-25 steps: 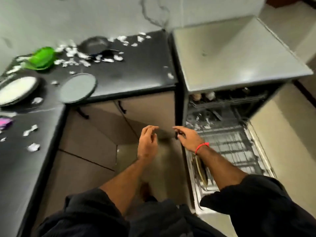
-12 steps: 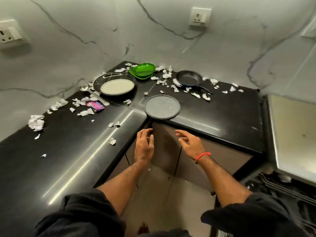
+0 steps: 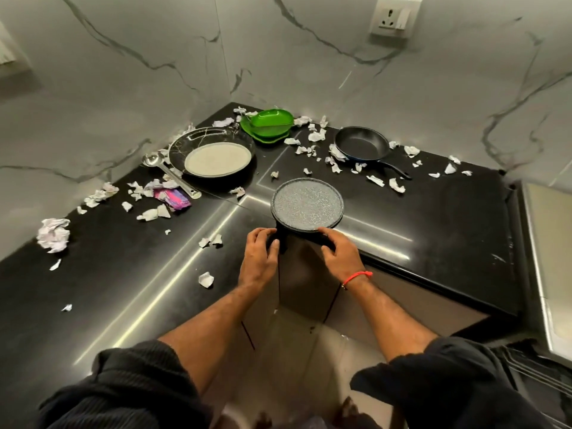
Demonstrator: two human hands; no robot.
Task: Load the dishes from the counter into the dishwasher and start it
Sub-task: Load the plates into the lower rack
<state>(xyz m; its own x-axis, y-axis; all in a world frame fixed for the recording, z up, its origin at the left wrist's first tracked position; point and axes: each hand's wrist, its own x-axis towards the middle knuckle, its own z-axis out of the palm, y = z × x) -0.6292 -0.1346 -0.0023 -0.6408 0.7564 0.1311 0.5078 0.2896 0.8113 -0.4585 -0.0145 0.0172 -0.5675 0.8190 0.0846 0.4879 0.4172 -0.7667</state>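
We see a grey speckled round plate (image 3: 307, 206) on the glossy black stone counter (image 3: 433, 230), a bright green plastic dish (image 3: 269, 122), and white grey-veined marble walls (image 3: 123, 72).

plate (image 3: 307, 206) at counter (image 3: 433, 230) inner corner | pan (image 3: 362, 144) behind-right | ladle (image 3: 168, 173) far left
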